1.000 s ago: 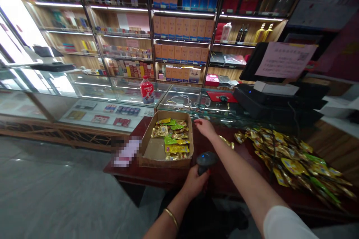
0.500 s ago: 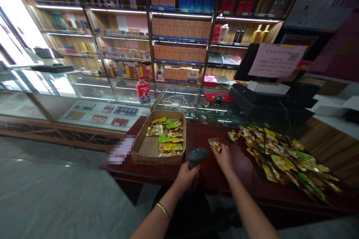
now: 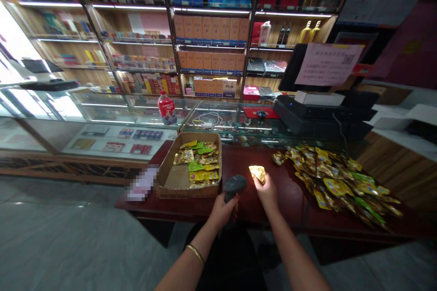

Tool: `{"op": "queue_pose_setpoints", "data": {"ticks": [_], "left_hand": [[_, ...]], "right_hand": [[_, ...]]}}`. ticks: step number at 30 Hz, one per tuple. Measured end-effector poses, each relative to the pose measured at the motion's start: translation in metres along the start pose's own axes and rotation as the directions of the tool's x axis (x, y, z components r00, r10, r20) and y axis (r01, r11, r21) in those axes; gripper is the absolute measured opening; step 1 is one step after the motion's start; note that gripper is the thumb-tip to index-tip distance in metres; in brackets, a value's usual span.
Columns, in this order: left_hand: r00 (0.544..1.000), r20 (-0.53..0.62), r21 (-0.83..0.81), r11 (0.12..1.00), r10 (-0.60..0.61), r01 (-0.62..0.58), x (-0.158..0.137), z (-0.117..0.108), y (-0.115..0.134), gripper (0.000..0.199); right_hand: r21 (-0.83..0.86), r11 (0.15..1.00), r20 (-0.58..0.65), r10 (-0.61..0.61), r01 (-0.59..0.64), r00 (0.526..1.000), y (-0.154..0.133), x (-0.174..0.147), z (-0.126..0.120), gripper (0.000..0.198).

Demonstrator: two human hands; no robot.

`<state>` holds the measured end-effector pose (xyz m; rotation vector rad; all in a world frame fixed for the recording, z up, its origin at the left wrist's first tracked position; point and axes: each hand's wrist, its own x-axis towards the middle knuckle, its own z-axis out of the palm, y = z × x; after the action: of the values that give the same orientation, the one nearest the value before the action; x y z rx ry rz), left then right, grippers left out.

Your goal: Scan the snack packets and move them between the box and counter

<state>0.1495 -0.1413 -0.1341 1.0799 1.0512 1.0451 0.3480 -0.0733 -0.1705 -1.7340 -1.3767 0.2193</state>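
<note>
My left hand point(image 3: 223, 210) is wrapped round the handle of a dark grey barcode scanner point(image 3: 235, 183), whose head points up and to the right. In my right hand point(image 3: 266, 191) a small gold snack packet point(image 3: 257, 173) is pinched, its face brightly lit. The packet is held above the dark red table point(image 3: 239, 159), apart from the scanner. Left of the scanner stands an open cardboard box point(image 3: 170, 193) with several yellow, green and gold packets point(image 3: 204, 176) along its right side. A large pile of similar packets point(image 3: 336, 182) lies to the right of my right hand.
Behind the table runs a glass counter point(image 3: 191, 118) with a red-labelled bottle point(image 3: 166, 108), a white cable point(image 3: 208, 119) and a mouse point(image 3: 261, 114) on it. A monitor with a pink paper point(image 3: 327, 64) stands at the right. Stocked shelves point(image 3: 211, 47) line the wall.
The gold packet in my right hand has turned and now catches bright light. The whole view has shifted slightly. My left hand still holds the scanner.
</note>
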Motion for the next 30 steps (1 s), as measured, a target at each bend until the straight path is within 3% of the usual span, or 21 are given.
{"op": "queue_pose_setpoints", "data": {"ticks": [15,18,21,24,28,30], "left_hand": [[1.0,-0.024,0.001,1.0,-0.004,0.004,-0.001,0.006,0.002,0.046],[0.999,-0.039,-0.003,1.0,-0.017,0.017,0.001,0.006,0.0,0.045],[0.999,-0.037,0.006,0.999,-0.035,0.036,0.002,0.006,-0.001,0.044],[0.999,-0.016,-0.008,0.999,-0.038,0.038,0.002,0.006,-0.002,0.041],[1.0,-0.009,-0.041,0.999,-0.029,0.028,0.0,0.005,-0.002,0.041],[0.999,-0.008,-0.047,0.998,-0.034,0.033,-0.001,0.004,-0.002,0.041]], "right_hand": [[0.118,0.991,0.038,0.066,-0.07,0.997,-0.013,0.002,-0.015,0.05],[0.192,0.98,0.065,0.032,-0.044,0.997,-0.032,0.015,-0.028,0.057],[0.291,0.955,0.159,-0.109,0.059,0.981,-0.074,0.036,-0.032,0.068],[0.358,0.918,0.343,-0.302,0.173,0.889,-0.131,0.051,-0.009,0.054],[0.37,0.893,0.603,-0.44,0.256,0.665,-0.2,0.045,0.053,0.029],[0.357,0.889,0.664,-0.457,0.286,0.592,-0.223,0.037,0.079,0.029]]}}
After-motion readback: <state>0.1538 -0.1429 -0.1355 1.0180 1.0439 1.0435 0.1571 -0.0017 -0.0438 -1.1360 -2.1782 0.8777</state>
